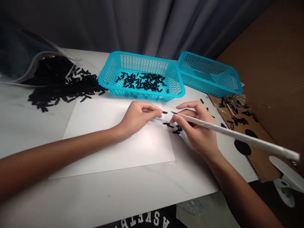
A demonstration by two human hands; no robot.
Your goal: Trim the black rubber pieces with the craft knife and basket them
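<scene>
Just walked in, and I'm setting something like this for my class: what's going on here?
Over a white sheet, a person's left hand pinches a small black piece. The right hand holds a long pointed tool, its tip close to the piece. More black pieces lie in the left basket and in a pile by a bag.

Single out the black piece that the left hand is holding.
The small piece pinched in the fingertips of the left hand, facing the tip of the white tool; other pieces lie loose on the table or in the left blue basket.
</scene>
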